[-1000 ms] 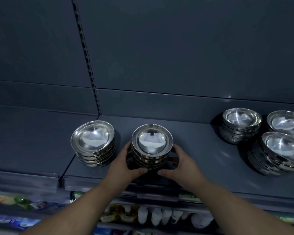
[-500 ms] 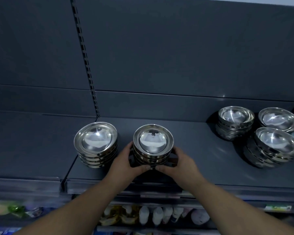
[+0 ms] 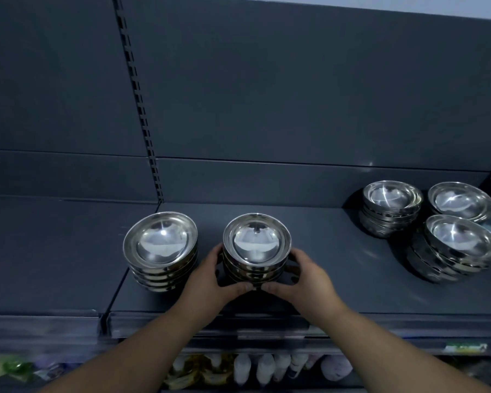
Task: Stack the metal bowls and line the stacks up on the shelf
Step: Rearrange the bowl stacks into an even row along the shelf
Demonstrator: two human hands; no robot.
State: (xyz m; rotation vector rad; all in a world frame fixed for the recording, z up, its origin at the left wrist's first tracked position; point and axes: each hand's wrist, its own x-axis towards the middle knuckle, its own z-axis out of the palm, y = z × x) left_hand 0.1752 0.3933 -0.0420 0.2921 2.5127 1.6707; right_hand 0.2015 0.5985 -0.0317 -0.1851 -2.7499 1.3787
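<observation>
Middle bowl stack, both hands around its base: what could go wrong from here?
The left hand and right hand hold only the bottom of the middle stack; a quick push might tip the upper bowls.
Sliding left could knock the left stack close beside it.
The front right stack looks tilted and may slump.

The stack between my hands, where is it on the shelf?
In the head view the held stack sits centre-left near the shelf front, gripped by the left hand and right hand, just right of the neighbouring stack.

Dark grey back panel (image 3: 295,95), slotted upright (image 3: 138,95), perhaps bottles (image 3: 264,370) below.
</observation>
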